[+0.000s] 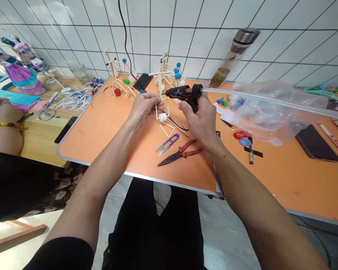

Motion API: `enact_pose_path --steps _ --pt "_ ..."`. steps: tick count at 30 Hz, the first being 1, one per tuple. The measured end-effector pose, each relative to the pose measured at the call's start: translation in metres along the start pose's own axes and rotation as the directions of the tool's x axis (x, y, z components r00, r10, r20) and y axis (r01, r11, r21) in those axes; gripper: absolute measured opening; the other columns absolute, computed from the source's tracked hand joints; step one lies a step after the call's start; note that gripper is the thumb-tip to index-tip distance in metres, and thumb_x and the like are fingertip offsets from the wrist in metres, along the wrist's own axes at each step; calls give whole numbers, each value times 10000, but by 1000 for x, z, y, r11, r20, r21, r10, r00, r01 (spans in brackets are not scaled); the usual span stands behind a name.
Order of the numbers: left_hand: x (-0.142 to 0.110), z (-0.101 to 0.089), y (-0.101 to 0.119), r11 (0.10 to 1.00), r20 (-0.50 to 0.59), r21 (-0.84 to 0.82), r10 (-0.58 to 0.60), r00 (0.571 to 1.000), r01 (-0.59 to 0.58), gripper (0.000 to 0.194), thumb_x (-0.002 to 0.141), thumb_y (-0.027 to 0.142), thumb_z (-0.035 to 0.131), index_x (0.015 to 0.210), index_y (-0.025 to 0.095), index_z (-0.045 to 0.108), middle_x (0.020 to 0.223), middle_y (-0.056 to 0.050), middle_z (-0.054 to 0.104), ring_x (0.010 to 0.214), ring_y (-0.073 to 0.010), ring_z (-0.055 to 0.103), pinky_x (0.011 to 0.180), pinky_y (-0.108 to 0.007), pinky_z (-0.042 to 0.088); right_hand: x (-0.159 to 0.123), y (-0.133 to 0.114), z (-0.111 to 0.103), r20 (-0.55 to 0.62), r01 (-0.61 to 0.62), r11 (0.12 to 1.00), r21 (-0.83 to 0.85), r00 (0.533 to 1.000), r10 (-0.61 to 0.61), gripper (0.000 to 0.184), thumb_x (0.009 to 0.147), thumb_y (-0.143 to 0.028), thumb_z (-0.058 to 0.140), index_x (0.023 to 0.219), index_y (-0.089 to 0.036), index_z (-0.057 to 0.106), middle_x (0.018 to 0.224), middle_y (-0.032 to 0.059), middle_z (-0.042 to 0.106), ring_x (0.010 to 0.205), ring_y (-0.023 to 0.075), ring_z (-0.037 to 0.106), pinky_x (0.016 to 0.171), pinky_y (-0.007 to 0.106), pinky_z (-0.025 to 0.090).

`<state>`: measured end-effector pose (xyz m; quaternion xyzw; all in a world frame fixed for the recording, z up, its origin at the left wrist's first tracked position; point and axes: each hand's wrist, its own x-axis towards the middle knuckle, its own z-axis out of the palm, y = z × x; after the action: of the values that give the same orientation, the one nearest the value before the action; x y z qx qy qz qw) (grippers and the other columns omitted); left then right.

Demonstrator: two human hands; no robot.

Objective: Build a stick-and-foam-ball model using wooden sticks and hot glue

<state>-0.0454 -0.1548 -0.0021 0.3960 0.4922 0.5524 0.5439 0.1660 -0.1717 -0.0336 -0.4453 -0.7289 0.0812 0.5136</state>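
Note:
My right hand is wrapped round the grip of a black hot glue gun, from whose back a long clear glue stick sticks out to the right. The nozzle points left, close to a small frame of pale wooden sticks pinched in my left hand. A white cylinder sits at the frame's lower end. Whether the nozzle touches the wood, I cannot tell. Below my hands lie purple thread snips and red-handled pliers, near some loose sticks.
Stick models with coloured balls stand by the tiled wall, near a black phone. To the right are a bottle, a plastic bag, a marker and another phone. A co-worker's hand rests at left.

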Motion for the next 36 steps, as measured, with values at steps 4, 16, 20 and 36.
enact_pose_path --steps 4,16,20,36 --pt "0 0 0 1000 3 5 1 1000 -1 97 882 100 751 883 160 675 752 -31 782 653 -136 762 731 -254 632 0 -1 -1 -8 3 1000 -5 1000 -3 592 1046 -830 560 1184 -268 685 1038 79 770 945 300 730 867 501 622" --pt "-1 1 1 1000 5 9 8 1000 -8 79 907 92 715 878 156 678 757 -39 778 648 -144 758 718 -269 627 0 2 0 16 14 1000 -4 1000 -14 540 1084 -767 552 1269 -274 677 1118 99 782 1019 322 747 929 537 630" --pt "0 -1 0 1000 16 9 17 1000 -17 84 892 107 746 882 159 681 762 -40 780 659 -148 763 734 -275 636 0 2 1 0 31 1000 2 1000 -31 549 1081 -778 549 1262 -275 674 1106 86 784 1013 318 752 928 537 638" --pt "1 -1 -1 1000 14 11 15 1000 -15 80 890 106 735 879 161 679 762 -38 783 669 -148 767 745 -278 647 1 -2 0 0 19 1000 12 1000 -19 646 1053 -859 499 1239 -263 667 1084 84 774 1010 317 745 914 534 637"
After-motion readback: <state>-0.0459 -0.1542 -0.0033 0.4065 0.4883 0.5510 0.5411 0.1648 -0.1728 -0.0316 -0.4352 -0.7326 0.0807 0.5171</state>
